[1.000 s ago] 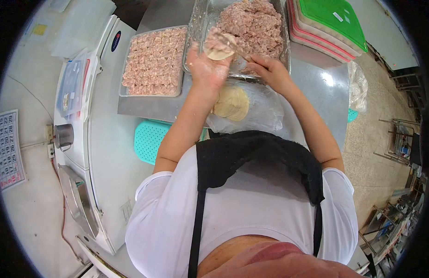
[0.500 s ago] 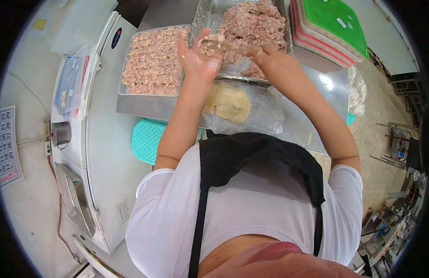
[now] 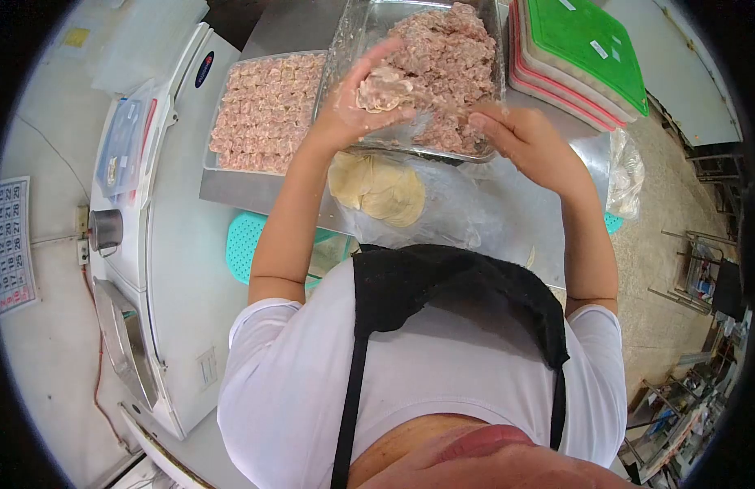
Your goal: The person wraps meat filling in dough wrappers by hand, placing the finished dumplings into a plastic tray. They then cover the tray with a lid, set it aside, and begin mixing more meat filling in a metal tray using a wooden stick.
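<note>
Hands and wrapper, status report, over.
Left hand cupping meat-filled wrapper. Right hand at meat tray, grip too blurred to tell. No obstruction seen.

head-worn camera | looks from above worktable (image 3: 540, 204) | faces forward, down | near, wide-angle

Smears, Covered Corners and Cropped Ends

The tool (image 3: 446, 106) at the right hand (image 3: 530, 147) blurred into a streak, its outline unreadable. On the left hand (image 3: 346, 112), the filling (image 3: 385, 84) hid most of the wrapper (image 3: 380, 107). That hand also covered part of the metal tray (image 3: 442, 152), whose far end the top edge cut off. Print on the label (image 3: 598, 49) was too small to read. The left forearm (image 3: 286, 216) hid part of the teal basket (image 3: 243, 249).
</note>
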{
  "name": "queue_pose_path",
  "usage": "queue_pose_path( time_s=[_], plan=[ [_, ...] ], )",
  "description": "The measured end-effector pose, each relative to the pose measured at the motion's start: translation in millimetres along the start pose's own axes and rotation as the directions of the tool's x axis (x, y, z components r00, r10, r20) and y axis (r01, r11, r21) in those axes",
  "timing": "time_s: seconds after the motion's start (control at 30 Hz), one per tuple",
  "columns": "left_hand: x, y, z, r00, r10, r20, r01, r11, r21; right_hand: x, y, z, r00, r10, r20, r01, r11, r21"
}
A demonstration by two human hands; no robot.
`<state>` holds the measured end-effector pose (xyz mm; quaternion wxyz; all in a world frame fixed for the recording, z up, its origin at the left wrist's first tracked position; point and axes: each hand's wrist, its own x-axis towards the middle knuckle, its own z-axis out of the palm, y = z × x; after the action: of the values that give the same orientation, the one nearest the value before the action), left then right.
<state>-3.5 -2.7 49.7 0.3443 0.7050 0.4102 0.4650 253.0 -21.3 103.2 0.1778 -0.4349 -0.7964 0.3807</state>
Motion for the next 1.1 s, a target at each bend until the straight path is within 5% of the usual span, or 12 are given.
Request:
queue_pose_path(
  time_s=[0.1, 0.2, 0.33, 0.4, 0.47, 0.53, 0.63, 0.7, 0.8, 0.9, 1.03, 1.1],
  plan=[
    [11, -13, -8, 0.949, -0.010, 0.315, 0.035, 0.997, -0.073, -2, 6, 10, 0.989, -0.133, -0.062, 0.128, 0.989, -0.074],
    [19, -18, -13, 0.894, 0.160, 0.418, -0.175, 0.984, -0.002, 8, 34, 20, 0.964, -0.263, -0.049, 0.258, 0.962, -0.089],
    [10, -17, -12, 0.909, 0.017, 0.416, -0.170, 0.927, 0.334, 25, 61, 2, 0.974, -0.222, 0.049, 0.227, 0.953, -0.199],
    [6, -16, -5, 0.896, -0.442, 0.035, 0.371, 0.792, 0.485, 19, 36, 5, 0.954, -0.233, -0.189, 0.071, 0.788, -0.611],
    [-6, -63, -3, 0.922, -0.387, 0.027, 0.355, 0.869, 0.344, 24, 53, 37, 0.857, -0.420, -0.299, 0.168, 0.776, -0.608],
    [-10, -84, -5, 0.943, -0.331, 0.026, 0.320, 0.928, 0.191, 40, 80, 60, 0.920, -0.349, -0.180, 0.197, 0.806, -0.558],
    [-13, -72, -14, 0.967, -0.251, -0.041, 0.235, 0.819, 0.523, 38, 119, 35, 0.993, -0.079, -0.089, -0.005, 0.719, -0.695],
    [-19, -17, -21, 0.874, -0.479, 0.078, 0.473, 0.877, 0.089, 26, 100, 20, 0.998, 0.056, -0.032, -0.060, 0.648, -0.759],
    [-26, 18, -26, 0.992, -0.127, 0.011, 0.126, 0.989, 0.076, 6, 57, 5, 0.981, 0.032, -0.190, -0.118, 0.877, -0.465],
    [-24, 23, -35, 0.988, -0.005, 0.156, -0.026, 0.980, 0.200, 1, 16, 26, 0.978, -0.163, -0.127, 0.171, 0.984, 0.055],
    [-23, -2, -49, 0.920, 0.202, 0.335, -0.267, 0.951, 0.159, 12, -3, 44, 0.972, -0.224, -0.072, 0.205, 0.957, -0.204],
    [-33, -1, -57, 0.970, -0.111, 0.217, 0.063, 0.974, 0.215, 7, -33, 45, 0.954, -0.241, -0.179, 0.144, 0.890, -0.433]
  ],
)
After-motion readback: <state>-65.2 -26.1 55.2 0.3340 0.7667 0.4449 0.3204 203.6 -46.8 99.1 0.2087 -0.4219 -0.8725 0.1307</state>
